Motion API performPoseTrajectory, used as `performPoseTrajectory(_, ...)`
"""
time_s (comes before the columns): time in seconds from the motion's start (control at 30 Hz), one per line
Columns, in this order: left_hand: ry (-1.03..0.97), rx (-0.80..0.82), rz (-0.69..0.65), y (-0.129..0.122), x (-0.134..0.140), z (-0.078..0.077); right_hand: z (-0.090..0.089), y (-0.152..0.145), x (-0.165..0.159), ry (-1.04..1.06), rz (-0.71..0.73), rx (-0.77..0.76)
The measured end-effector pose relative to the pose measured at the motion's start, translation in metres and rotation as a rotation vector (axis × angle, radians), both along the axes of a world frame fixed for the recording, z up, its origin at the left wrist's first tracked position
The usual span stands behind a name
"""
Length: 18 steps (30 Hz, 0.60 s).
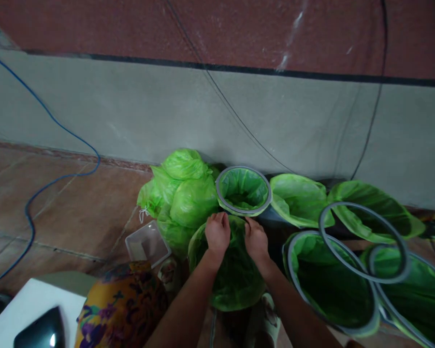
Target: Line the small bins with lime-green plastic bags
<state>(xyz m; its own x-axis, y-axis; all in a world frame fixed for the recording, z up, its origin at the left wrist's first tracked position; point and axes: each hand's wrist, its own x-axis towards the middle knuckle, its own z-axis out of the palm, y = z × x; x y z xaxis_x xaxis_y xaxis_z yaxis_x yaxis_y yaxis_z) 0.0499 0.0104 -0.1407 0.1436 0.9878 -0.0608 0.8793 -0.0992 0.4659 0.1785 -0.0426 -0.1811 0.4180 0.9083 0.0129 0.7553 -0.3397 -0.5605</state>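
Note:
A light green bin liner [237, 302] hangs open over a bin between my feet; most of the bin itself is hidden. My left hand [218, 233] pinches the liner's far edge, left of its middle. On the same edge, a short way to the right, my right hand [256, 240] has its fingers closed on the plastic. Just beyond my hands stands a lined bin with a grey ring [243, 211] seated on its rim. Tied, full green bags [188, 198] are piled against the wall, left of my left hand.
Lined bins [300, 198] stand to the right, and a loose grey ring [402, 251] lies across two of them. A clear plastic tub [150, 241] sits on the floor left of the bin. A blue cable [31, 217] runs over the tiles. A white surface [32, 309] is at lower left.

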Motion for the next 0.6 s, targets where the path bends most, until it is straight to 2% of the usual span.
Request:
performPoseTrajectory(0.07, 0.049, -0.007, -0.043, 0.015, -0.001, -0.001, 0.001, 0.012, -0.004, 0.033, -0.036, -0.034)
performPoseTrajectory(0.17, 0.158, -0.083, -0.167, 0.026, -0.004, -0.012, -0.001, 0.024, -0.007, 0.022, -0.108, -0.179)
performPoseTrajectory(0.33, 0.264, -0.089, -0.368, 0.025, -0.018, -0.027, -0.007, 0.019, -0.007, -0.095, 0.061, -0.254)
performPoseTrajectory(0.47, 0.306, -0.190, -0.390, 0.028, -0.026, -0.028, -0.006, 0.013, -0.004, -0.126, 0.105, -0.329)
performPoseTrajectory(0.6, 0.325, -0.221, -0.344, 0.032, -0.030, -0.023, 0.002, 0.015, 0.003, -0.135, 0.124, -0.447)
